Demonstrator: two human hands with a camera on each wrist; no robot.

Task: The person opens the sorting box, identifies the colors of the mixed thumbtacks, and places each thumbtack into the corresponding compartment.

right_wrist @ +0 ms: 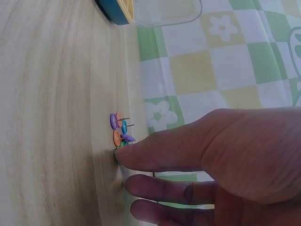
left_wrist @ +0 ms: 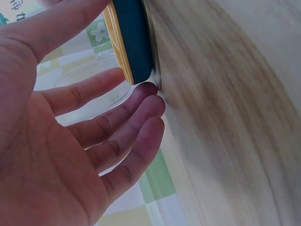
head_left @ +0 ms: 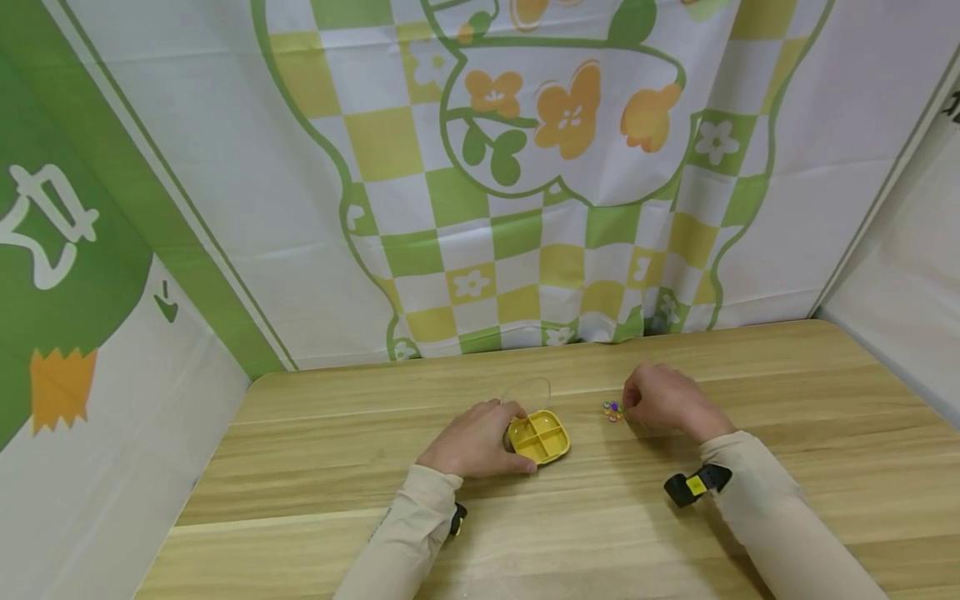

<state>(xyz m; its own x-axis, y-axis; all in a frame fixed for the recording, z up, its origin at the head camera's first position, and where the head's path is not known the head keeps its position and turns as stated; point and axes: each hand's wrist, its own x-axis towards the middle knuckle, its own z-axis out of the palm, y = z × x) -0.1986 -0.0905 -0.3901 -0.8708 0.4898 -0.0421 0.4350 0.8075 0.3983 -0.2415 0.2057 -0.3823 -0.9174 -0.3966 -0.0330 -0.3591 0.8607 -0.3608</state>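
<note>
A floral checkered curtain [head_left: 517,250] hangs at twelve o'clock beyond the wood-grain tabletop [head_left: 585,525], a printed green-and-white panel [head_left: 82,167] at ten.

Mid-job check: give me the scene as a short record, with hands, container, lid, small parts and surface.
left hand: holds the box between thumb and fingers
right hand: at the thumbtacks, thumb over a green one; grip unclear
container: yellow four-compartment box, dark teal outside
lid: clear lid, open, on the box's far side
small parts: thumbtacks, purple, orange, blue and green, clustered right of the box, some points up
surface: wood-grain table
</note>
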